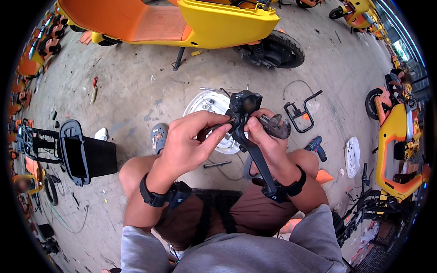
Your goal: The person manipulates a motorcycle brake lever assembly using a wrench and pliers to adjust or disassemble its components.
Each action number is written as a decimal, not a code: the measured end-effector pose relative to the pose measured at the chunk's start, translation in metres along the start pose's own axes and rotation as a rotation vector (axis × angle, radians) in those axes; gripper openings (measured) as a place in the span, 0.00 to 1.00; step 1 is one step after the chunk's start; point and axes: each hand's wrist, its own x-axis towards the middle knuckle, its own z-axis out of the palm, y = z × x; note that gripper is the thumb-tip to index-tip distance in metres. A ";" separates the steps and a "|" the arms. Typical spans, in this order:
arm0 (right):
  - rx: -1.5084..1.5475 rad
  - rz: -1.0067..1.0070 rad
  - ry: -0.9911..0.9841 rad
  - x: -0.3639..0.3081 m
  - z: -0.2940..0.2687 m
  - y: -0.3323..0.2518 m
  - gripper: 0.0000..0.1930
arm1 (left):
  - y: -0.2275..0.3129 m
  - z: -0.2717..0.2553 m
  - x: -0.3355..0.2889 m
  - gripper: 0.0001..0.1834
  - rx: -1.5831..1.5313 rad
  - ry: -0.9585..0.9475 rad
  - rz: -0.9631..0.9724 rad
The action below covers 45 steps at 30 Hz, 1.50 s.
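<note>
We sit low over the concrete floor [136, 86] with a black brake lever assembly [248, 132] held up between our knees, and we place the rest from it. Our left hand [189, 141] comes in from its left side, and its grip is narrow, thumb and forefinger pinched on a thin dark tool [217, 127] whose tip touches the assembly's clamp. Our right hand [266, 136] wraps the assembly from the right and behind, its grip closed around the body, while the long lever blade runs down past that wrist. A black strap sits on each wrist.

Just behind the assembly lies a white wheel hub [211, 107] on the floor. Right of it lies a black bent metal bracket [300, 111], and lower right of it a small blue drill [315, 146]. Well to the left of it stands a black box-shaped housing [84, 154]. Far beyond it is parked a yellow and orange scooter [182, 22].
</note>
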 end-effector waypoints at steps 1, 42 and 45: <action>-0.017 0.004 0.003 0.000 -0.001 0.000 0.11 | 0.002 -0.001 0.001 0.07 0.061 -0.005 0.034; -0.473 -0.495 -0.135 0.000 0.000 0.006 0.08 | 0.003 0.011 -0.004 0.13 -0.222 -0.145 -0.361; -0.479 -0.489 -0.165 0.001 0.001 0.007 0.08 | -0.001 0.019 -0.010 0.13 -0.239 -0.084 -0.295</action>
